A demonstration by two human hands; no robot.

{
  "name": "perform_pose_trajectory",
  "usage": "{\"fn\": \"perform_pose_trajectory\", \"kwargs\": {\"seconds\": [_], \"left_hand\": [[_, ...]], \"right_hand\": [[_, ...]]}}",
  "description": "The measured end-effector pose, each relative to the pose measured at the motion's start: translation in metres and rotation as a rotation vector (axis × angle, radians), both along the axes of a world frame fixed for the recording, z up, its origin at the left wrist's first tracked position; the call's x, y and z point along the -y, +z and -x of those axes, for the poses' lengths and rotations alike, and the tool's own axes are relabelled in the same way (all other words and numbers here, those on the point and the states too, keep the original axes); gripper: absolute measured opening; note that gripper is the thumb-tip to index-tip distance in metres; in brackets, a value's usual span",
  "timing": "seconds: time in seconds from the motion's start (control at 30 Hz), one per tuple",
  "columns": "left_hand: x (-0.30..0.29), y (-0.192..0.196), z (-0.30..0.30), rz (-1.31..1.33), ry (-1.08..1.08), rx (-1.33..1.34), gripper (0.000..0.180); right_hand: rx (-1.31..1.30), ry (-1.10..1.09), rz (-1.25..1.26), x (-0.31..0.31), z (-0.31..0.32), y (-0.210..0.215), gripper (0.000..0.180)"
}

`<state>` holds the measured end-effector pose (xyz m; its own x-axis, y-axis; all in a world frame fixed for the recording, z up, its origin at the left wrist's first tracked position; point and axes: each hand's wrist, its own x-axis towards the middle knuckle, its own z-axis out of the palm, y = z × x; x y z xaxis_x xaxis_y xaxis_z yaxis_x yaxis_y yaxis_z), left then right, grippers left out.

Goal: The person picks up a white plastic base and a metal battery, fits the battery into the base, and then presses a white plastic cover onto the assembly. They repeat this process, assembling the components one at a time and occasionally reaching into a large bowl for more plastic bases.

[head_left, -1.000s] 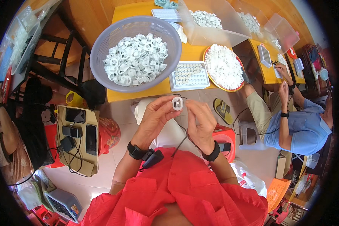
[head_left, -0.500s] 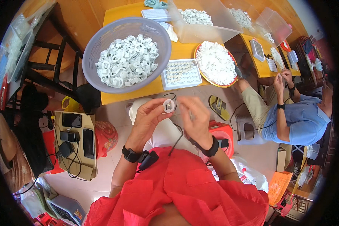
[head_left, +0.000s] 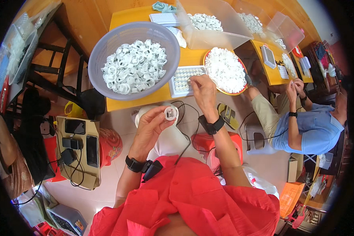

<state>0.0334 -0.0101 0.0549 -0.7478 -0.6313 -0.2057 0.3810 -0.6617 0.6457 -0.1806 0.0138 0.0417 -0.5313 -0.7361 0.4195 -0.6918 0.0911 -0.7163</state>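
My left hand pinches a small round white plastic part between thumb and fingers, in front of the table edge. Its open side shows a dark and metallic inside. My right hand reaches over the near right side of a white tray that bears rows of small round pale pieces. Its fingertips are pressed together at the pieces; whatever lies between them is hidden. To the left of the tray stands a grey-purple basket heaped with white plastic parts. On its right sits a red-rimmed plate piled with small white pieces.
Clear plastic bins with white parts stand at the back. A black cable hangs near my lap. At left, a cardboard box carries phones. A co-worker in a blue shirt sits at right by another table.
My right hand has moved forward from beside the round part to the tray. My left hand, still holding the part, has drawn slightly left and tilted it.
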Motion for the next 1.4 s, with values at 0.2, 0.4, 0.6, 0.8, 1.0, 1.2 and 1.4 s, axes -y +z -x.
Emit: {"fn": "perform_pose_trajectory", "kwargs": {"seconds": [0.2, 0.4, 0.6, 0.8, 1.0, 1.2, 1.4], "left_hand": [[0.003, -0.003, 0.002, 0.023, 0.014, -0.009, 0.026], [0.007, -0.004, 0.001, -0.008, -0.003, -0.009, 0.024], [0.005, 0.002, 0.002, -0.005, 0.022, 0.019, 0.023], [0.009, -0.003, 0.0, 0.024, 0.002, 0.014, 0.026], [0.006, 0.002, 0.005, 0.051, -0.003, -0.014, 0.025], [0.002, 0.008, 0.008, 0.092, 0.004, 0.043, 0.022], [-0.001, 0.011, 0.007, 0.146, 0.036, 0.077, 0.021]], "right_hand": [[-0.216, 0.019, -0.087, 0.003, -0.001, 0.004, 0.009], [-0.261, 0.05, -0.108, 0.003, 0.001, 0.005, 0.007], [-0.152, 0.003, -0.073, 0.004, 0.004, -0.003, 0.01], [0.255, 0.015, 0.015, -0.007, -0.02, 0.021, 0.011], [0.214, 0.268, 0.09, -0.041, -0.065, 0.056, 0.012], [-0.066, 0.257, 0.224, -0.043, -0.075, 0.052, 0.017], [-0.18, 0.271, 0.253, -0.045, -0.076, 0.051, 0.016]]}}
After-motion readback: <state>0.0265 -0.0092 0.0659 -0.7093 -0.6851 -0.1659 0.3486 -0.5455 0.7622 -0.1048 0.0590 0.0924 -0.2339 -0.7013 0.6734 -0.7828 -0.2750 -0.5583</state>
